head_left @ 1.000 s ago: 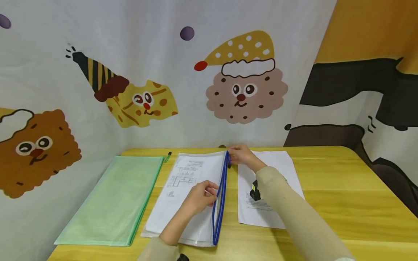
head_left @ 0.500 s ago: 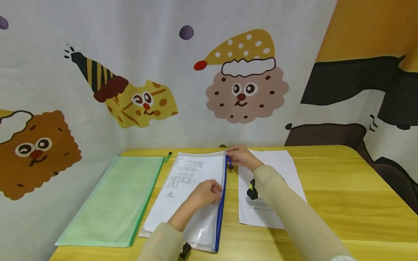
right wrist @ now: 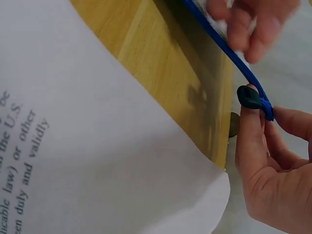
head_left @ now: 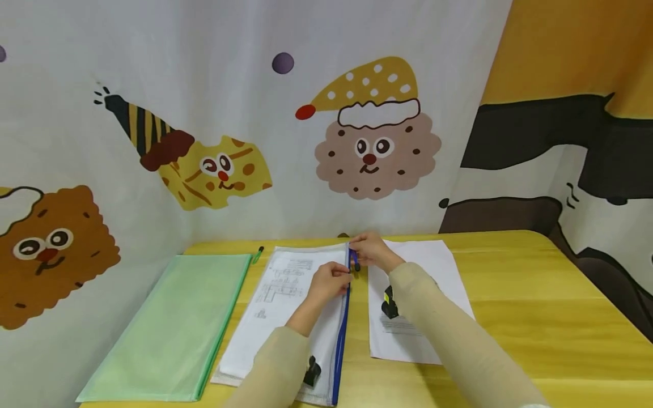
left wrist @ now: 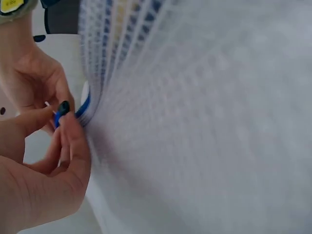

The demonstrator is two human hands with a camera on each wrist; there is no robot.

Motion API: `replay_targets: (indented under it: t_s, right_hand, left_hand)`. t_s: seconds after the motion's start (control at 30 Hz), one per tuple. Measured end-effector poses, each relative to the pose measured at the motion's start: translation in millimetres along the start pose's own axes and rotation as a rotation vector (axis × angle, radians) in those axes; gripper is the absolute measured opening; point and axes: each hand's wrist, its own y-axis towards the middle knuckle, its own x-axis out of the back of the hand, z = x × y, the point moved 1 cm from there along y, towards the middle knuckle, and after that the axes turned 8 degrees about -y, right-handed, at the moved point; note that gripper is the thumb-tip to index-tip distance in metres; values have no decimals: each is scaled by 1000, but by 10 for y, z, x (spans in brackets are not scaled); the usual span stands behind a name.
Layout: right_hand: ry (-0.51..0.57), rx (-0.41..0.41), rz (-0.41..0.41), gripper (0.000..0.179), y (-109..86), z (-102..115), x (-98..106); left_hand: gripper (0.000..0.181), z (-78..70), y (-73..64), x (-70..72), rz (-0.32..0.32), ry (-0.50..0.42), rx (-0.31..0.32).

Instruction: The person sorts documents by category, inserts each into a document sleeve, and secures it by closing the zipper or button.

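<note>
A clear mesh zip pouch (head_left: 270, 323) with printed sheets inside lies on the table, its blue zipper (head_left: 340, 351) along the right side. At the pouch's far right corner, my right hand (head_left: 371, 250) pinches the zipper's end between thumb and fingers. Beside those fingers hangs the dark-tipped zipper pull (right wrist: 249, 97). My left hand (head_left: 330, 281) is at the zipper edge just below the right hand, fingers loosely bent. In the right wrist view its fingers (right wrist: 241, 29) blur over the blue strip, holding nothing visible.
A green zip pouch (head_left: 168, 328) lies to the left, with its own pull (head_left: 258, 255) at the far corner. Right of the clear pouch is a loose printed sheet (head_left: 446, 272), partly under my right forearm. A cartoon-printed curtain (head_left: 229, 221) stands behind the yellow wooden table (head_left: 520, 317).
My left hand has slid up along the zipper towards the right hand. The gap between the blue zipper strips has closed up. My right hand keeps its hold at the far corner.
</note>
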Motion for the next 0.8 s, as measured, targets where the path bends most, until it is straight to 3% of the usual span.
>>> replay_targets:
  t_s: [0.17, 0.5, 0.8]
  right_hand:
    - [-19, -22, -21, 27, -37, -61, -65]
    - [-83, 0, -120, 21, -110, 42, -110]
    - [-89, -9, -155, 23, -150, 65, -100]
  left_hand:
    - [29, 101, 70, -79, -104, -25, -6]
    - [35, 89, 179, -159, -160, 29, -45]
    - [15, 88, 235, -181, -165, 17, -43]
